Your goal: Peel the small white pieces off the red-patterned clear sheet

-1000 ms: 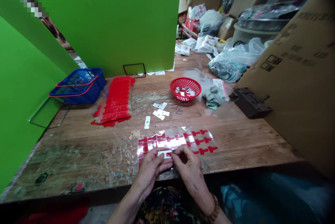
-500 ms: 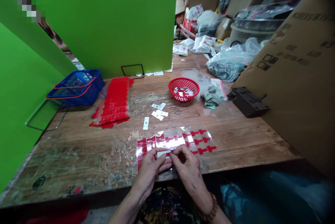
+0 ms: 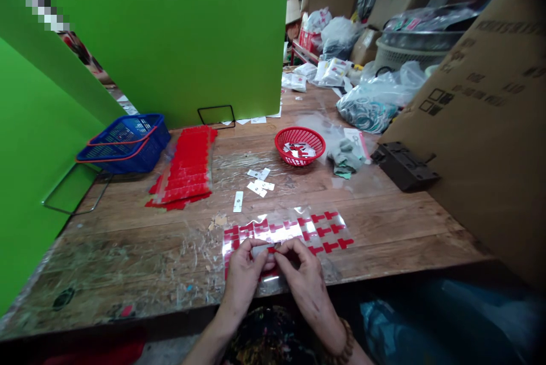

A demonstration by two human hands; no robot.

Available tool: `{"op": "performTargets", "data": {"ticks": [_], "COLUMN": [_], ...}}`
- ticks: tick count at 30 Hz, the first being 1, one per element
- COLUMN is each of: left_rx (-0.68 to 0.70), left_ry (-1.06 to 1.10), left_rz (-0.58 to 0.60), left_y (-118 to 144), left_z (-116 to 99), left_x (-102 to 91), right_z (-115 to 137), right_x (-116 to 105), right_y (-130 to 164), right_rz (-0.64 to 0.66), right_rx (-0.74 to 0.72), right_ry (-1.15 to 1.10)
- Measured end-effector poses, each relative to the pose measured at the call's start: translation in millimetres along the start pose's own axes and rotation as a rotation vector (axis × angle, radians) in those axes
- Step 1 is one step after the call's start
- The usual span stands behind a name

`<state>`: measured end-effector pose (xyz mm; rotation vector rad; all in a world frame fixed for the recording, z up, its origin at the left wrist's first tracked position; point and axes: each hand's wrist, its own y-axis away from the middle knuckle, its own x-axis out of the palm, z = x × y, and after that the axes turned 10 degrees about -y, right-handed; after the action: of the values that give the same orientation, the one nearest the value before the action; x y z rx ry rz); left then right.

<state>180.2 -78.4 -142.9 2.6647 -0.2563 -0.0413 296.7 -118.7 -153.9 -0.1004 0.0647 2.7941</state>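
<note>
My left hand (image 3: 242, 273) and my right hand (image 3: 301, 272) meet at the table's near edge, both pinching a small white strip (image 3: 261, 249) with a red sticker at its end. They hover over a clear plastic sheet (image 3: 298, 228) carrying rows of red T-shaped stickers. A few loose white strips (image 3: 260, 180) lie on the table just beyond the sheet, one more white strip (image 3: 238, 201) a little to the left. A beaded bracelet sits on my right wrist.
A stack of red sticker sheets (image 3: 186, 167) lies left of centre, beside a blue basket (image 3: 123, 142). A small red basket (image 3: 300, 145) holds finished pieces. A black metal part (image 3: 403, 166), a large cardboard box (image 3: 486, 126), plastic bags (image 3: 371, 103) and green panels (image 3: 170, 35) surround the wooden table (image 3: 405, 228).
My hands have shifted slightly nearer each other and lower over the sheet; the white strip is more covered by my fingers. The view has barely moved.
</note>
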Motion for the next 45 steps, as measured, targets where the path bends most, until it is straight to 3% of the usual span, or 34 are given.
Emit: {"op": "performTargets", "data": {"ticks": [7,13,21,35,45], "left_rx": [0.023,-0.045,-0.103,-0.077,-0.047], "left_ry": [-0.010,0.056,0.067,0.041,0.023], "left_rz": [-0.047,0.018,0.051,0.035,0.004], "left_y": [1.5,0.9,-0.1,1.5,6.1], "left_z": [-6.9,-3.1,1.0,0.1,-5.9], "left_x": [0.9,-2.0,-5.5,-3.4,-1.0], "right_z": [6.8,6.8,6.9,2.4,3.6], "right_x": [1.3,-1.8,-5.0,-3.0,-0.5], "right_y": [0.0,-0.7,-3.9,-6.2,-5.2], "right_rz": [-0.041,0.038,0.059,0.027,0.037], "right_rx": [-0.029,0.060,0.044,-0.045,-0.021], "right_ry": [0.007,-0.048,0.026,0.134,0.191]}}
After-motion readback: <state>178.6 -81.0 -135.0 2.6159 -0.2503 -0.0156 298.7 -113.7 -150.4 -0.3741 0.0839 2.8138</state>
